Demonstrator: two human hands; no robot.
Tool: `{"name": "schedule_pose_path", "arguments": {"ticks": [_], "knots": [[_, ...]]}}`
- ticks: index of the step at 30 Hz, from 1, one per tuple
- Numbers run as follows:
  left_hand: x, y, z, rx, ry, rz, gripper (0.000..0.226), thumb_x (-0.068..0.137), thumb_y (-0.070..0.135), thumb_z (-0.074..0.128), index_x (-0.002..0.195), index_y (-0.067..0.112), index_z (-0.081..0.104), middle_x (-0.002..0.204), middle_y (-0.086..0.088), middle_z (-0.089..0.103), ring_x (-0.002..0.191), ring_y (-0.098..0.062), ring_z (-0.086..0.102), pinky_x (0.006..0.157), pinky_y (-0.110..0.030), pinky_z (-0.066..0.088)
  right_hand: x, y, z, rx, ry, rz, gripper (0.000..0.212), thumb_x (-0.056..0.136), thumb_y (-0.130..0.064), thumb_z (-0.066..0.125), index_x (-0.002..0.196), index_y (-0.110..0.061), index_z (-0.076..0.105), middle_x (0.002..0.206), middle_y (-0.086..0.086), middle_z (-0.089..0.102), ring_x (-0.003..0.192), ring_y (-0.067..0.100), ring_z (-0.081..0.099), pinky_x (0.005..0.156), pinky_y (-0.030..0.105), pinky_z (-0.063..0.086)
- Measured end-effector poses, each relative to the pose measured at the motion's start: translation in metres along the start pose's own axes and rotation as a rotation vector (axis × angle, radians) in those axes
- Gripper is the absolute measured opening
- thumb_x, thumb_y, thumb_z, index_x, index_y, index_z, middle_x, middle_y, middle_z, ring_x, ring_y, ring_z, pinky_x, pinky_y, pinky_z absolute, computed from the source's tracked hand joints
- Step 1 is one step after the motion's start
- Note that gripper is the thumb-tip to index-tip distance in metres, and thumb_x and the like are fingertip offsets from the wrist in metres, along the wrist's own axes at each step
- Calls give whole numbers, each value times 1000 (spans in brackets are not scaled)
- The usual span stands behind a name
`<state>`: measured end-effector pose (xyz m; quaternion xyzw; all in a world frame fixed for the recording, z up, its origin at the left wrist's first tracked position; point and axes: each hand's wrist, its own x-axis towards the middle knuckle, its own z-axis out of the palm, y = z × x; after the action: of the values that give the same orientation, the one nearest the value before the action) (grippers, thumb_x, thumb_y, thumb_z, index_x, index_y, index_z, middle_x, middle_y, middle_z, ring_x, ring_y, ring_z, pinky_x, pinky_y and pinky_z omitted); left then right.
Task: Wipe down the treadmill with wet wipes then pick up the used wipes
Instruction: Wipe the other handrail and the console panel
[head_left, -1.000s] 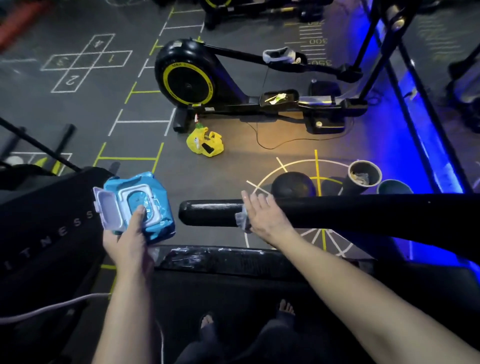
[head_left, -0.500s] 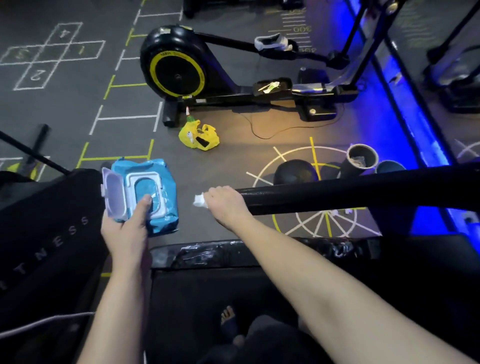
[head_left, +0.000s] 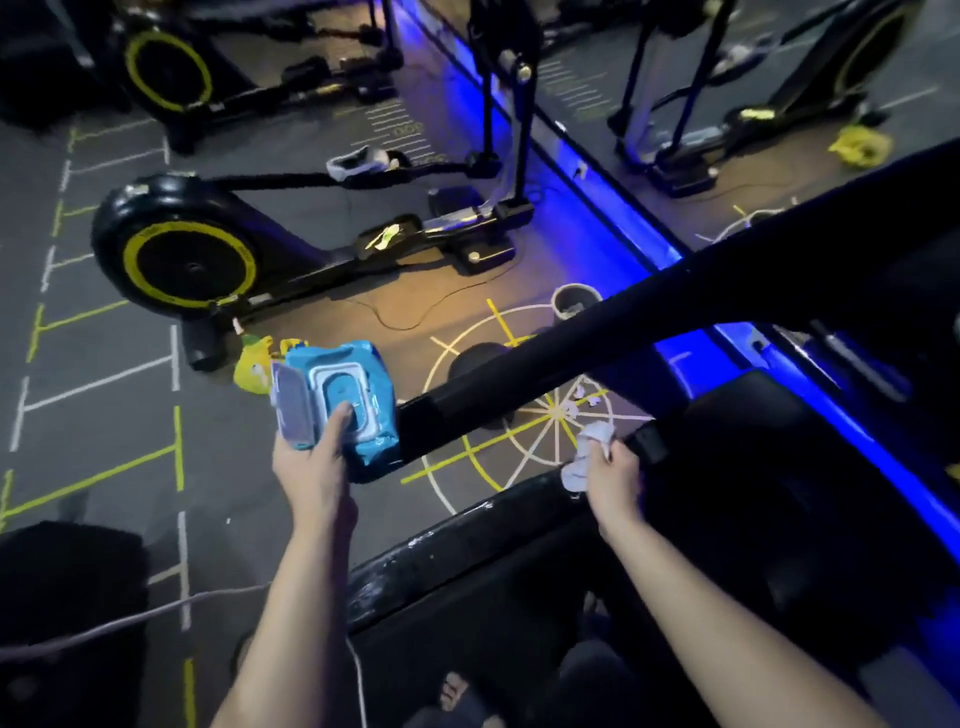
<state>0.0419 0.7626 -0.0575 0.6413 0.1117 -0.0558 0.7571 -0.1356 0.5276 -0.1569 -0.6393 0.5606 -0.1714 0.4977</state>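
Note:
My left hand (head_left: 317, 462) grips a blue pack of wet wipes (head_left: 340, 400) with its lid flipped open, the thumb resting on the opening. My right hand (head_left: 613, 478) holds a crumpled white wipe (head_left: 587, 452) below the treadmill's black handrail (head_left: 649, 332), which runs diagonally from lower left to upper right. The hand is off the rail, just above the treadmill's dusty side rail (head_left: 467, 540). Small white used wipes (head_left: 582, 402) lie on the floor beyond the handrail.
A black and yellow elliptical machine (head_left: 187, 260) stands on the floor ahead, with a yellow bag (head_left: 252, 364) by its base. A round bin (head_left: 574, 301) and a dark ball (head_left: 478, 364) sit near the painted wheel marking. A mirror with blue light strip (head_left: 623, 208) runs at right.
My right hand has left the end of the handrail and dropped down to the right with the wipe. The view has swung right and tilted. The left hand still holds the pack.

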Motion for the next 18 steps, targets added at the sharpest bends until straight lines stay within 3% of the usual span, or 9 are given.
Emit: {"name": "schedule_pose_path", "arguments": {"ticks": [3, 6, 8, 10, 12, 15, 17, 18], "knots": [[-11, -5, 36, 21, -60, -23, 51, 83, 17, 86, 130, 14, 68, 123, -16, 75, 114, -37, 71, 97, -54, 59, 30, -5, -32, 18, 72, 92, 35, 93, -27, 53, 96, 4, 69, 96, 25, 67, 83, 38, 61, 67, 35, 40], [-16, -7, 67, 51, -94, -29, 61, 75, 24, 89, 132, 13, 68, 122, -14, 76, 113, -36, 72, 98, -58, 58, 63, -8, -50, 130, 104, 180, 27, 87, -19, 62, 111, -6, 67, 107, 17, 69, 98, 34, 67, 79, 35, 51], [-18, -8, 84, 82, -100, -25, 66, 72, 28, 91, 132, 15, 67, 122, -15, 75, 111, -37, 73, 97, -63, 57, 87, -7, -53, 229, 145, 229, 26, 82, -19, 68, 106, -11, 62, 102, 9, 70, 95, 26, 69, 83, 38, 57], [-18, -10, 96, 105, -97, -3, 61, 78, 22, 90, 134, 15, 66, 122, -14, 75, 107, -35, 74, 96, -63, 57, 111, -12, -56, 310, 196, 244, 13, 82, -6, 64, 93, -11, 59, 87, 3, 71, 84, 23, 71, 73, 34, 59], [-19, -12, 102, 123, -83, 15, 58, 81, 18, 89, 134, 14, 67, 120, -13, 76, 103, -33, 74, 95, -63, 57, 129, -28, -61, 413, 147, 257, 17, 86, 3, 55, 89, -14, 56, 81, 0, 68, 76, 17, 67, 68, 27, 55], [-21, -17, 106, 127, -68, 38, 56, 80, 20, 89, 132, 16, 68, 119, -9, 77, 102, -29, 73, 98, -60, 57, 161, -43, -62, 452, 43, 314, 20, 94, -6, 58, 113, -14, 59, 95, 7, 57, 82, 21, 55, 72, 26, 47], [-25, -21, 108, 127, -50, 57, 61, 78, 22, 90, 135, 18, 67, 121, -5, 77, 102, -24, 72, 101, -54, 56, 178, -52, -53, 481, 126, 335, 12, 91, -4, 60, 95, -15, 60, 81, 6, 56, 67, 22, 51, 54, 19, 44], [-27, -22, 109, 123, -38, 63, 64, 79, 21, 91, 138, 18, 65, 123, -4, 76, 101, -20, 72, 100, -50, 58, 184, -55, -49, 463, 172, 341, 12, 87, -5, 60, 85, -16, 56, 78, 6, 58, 65, 24, 52, 53, 19, 44]]}}
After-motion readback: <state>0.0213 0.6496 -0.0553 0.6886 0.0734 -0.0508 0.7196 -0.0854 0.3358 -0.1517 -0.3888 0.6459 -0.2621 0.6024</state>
